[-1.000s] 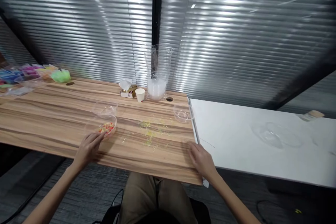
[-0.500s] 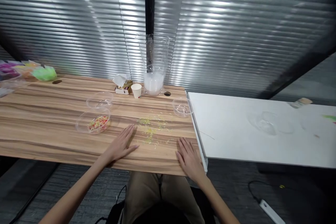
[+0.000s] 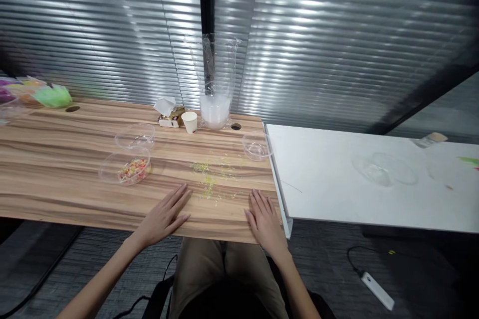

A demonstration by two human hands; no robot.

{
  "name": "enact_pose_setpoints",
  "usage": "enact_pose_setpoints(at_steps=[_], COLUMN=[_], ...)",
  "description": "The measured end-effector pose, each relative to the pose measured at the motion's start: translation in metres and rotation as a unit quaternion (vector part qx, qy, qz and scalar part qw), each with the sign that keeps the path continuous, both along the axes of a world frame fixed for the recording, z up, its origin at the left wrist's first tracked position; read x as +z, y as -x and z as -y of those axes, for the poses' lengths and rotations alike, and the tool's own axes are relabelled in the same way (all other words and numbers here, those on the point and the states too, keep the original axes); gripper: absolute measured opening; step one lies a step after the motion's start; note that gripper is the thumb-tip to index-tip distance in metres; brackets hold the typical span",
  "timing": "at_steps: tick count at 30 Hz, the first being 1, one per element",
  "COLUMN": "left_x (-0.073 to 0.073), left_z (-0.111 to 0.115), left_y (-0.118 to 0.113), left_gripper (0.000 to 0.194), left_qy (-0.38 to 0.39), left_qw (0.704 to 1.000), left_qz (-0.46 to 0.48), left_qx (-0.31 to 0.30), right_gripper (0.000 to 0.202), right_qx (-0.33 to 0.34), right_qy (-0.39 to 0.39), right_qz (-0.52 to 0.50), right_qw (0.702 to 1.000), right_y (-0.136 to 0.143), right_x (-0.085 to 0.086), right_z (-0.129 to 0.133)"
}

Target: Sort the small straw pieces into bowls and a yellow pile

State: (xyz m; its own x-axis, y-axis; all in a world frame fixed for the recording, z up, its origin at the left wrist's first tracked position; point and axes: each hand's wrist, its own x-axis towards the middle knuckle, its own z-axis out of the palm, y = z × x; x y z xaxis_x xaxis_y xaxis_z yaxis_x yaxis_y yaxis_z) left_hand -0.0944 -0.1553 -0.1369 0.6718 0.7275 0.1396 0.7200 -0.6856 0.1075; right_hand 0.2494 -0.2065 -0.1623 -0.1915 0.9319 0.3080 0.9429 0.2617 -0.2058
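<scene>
Left: a clear bowl [image 3: 107, 172] of red and yellow pieces [image 3: 133, 168] stood on the wood-grain surface [image 3: 48, 164], near the left hand [image 3: 160, 219] but apart from it; a sideways sweep of that arm could, I judged, have tipped it and spilled the contents. A second clear bowl [image 3: 129, 135] stood just behind; I could not tell whether the two touched, so a knock to one might have passed to the other. The left hand lay palm down, its grip spread, thumb away from fingers, holding nothing.

Centre: yellow-green shreds [image 3: 208, 180] lay loose between and beyond the hands; a hasty wipe or a puff of air would probably have scattered them. Behind, a paper cup [image 3: 190, 123] looked light enough to topple under a long reach.

Right: a third clear bowl [image 3: 256, 148] stood by the seam [image 3: 278, 183], where a nudge might have left it unsteady. The right hand [image 3: 265, 223], palm down, fingers slightly fanned, held nothing; a rightward stroke might have pushed shreds into the seam.
</scene>
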Motion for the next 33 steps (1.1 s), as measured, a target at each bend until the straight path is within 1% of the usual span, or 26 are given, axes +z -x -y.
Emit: enact_pose_setpoints(at_steps=[3, 7, 10, 13, 14, 15, 17, 18, 21, 23, 27, 30, 33], left_x=[-0.002, -0.010, -0.015, -0.012, -0.009, -0.006, 0.000, 0.001, 0.001, -0.001, -0.004, -0.004, -0.002], left_z=[0.004, -0.003, -0.011, -0.010, -0.007, -0.002, 0.009, 0.014, 0.023, 0.026, 0.029, 0.031, 0.030], left_y=[0.001, 0.007, 0.008, -0.005, -0.012, -0.021, -0.039, -0.047, -0.063, -0.065, -0.056, -0.050, -0.053], left_gripper=[0.067, 0.068, 0.066, 0.064, 0.063, 0.061, 0.057, 0.057, 0.057, 0.057, 0.052, 0.049, 0.050], left_qy=[-0.014, -0.024, -0.059, -0.121, -0.125, -0.123, -0.086, -0.073, -0.056, -0.051, -0.036, -0.037, -0.043], left_qw=[1.000, 0.999, 0.996, 0.983, 0.982, 0.985, 0.992, 0.993, 0.994, 0.993, 0.991, 0.988, 0.986], left_qz=[0.006, 0.014, 0.036, 0.072, 0.081, 0.090, 0.092, 0.093, 0.099, 0.105, 0.129, 0.150, 0.160], left_qx=[-0.002, 0.019, 0.062, 0.115, 0.113, 0.087, 0.023, 0.007, -0.001, 0.001, 0.001, -0.005, -0.004], right_gripper=[0.051, 0.051, 0.050, 0.050, 0.050, 0.051, 0.051, 0.051, 0.050, 0.050, 0.050, 0.050, 0.050], right_qx=[0.005, 0.003, 0.000, -0.001, -0.001, -0.001, 0.001, 0.001, 0.000, 0.000, -0.002, -0.002, -0.002], right_qy=[0.002, 0.008, 0.004, 0.011, 0.014, 0.017, 0.020, 0.021, 0.020, 0.019, 0.015, 0.018, 0.020], right_qz=[-0.001, -0.003, -0.007, 0.001, 0.004, 0.007, 0.008, 0.008, 0.006, 0.004, -0.009, -0.007, -0.007], right_qw=[1.000, 1.000, 1.000, 1.000, 1.000, 1.000, 1.000, 1.000, 1.000, 1.000, 1.000, 1.000, 1.000], right_y=[0.000, 0.000, 0.001, 0.002, 0.002, 0.002, 0.003, 0.003, 0.002, 0.002, 0.002, 0.003, 0.003], right_x=[0.000, 0.001, 0.002, 0.002, 0.002, 0.002, 0.003, 0.004, 0.007, 0.008, 0.009, 0.009, 0.009], right_z=[0.000, 0.000, 0.001, 0.001, 0.001, 0.001, 0.002, 0.002, 0.002, 0.003, 0.003, 0.003, 0.003])
